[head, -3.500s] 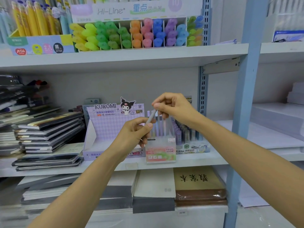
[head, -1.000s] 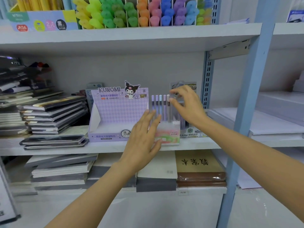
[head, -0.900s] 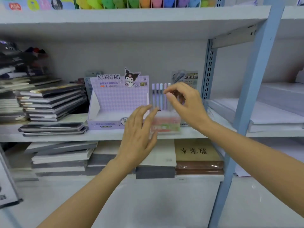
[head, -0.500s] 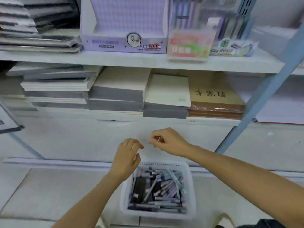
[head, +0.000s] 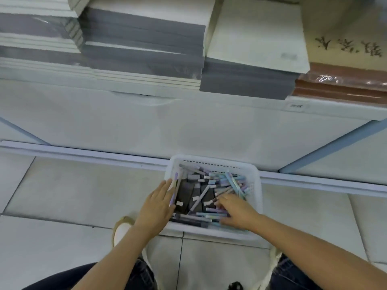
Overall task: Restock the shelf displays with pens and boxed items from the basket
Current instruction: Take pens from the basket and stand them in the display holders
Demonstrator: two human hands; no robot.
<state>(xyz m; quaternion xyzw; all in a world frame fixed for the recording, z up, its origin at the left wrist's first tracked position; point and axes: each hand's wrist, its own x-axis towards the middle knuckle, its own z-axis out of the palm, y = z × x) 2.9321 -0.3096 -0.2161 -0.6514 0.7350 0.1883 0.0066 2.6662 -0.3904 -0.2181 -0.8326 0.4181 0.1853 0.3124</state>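
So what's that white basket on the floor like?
The white basket looks plastic, rectangular with rounded corners and slotted walls. It sits upright on the tiled floor before the shelving, holding loose pastel pens over dark flat boxes. The left hand lies at its left rim; the right hand reaches among the pens.

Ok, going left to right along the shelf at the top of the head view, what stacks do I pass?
A white and grey paper stack, a dark grey stack, a white-topped stack, a brown stack with writing on top.
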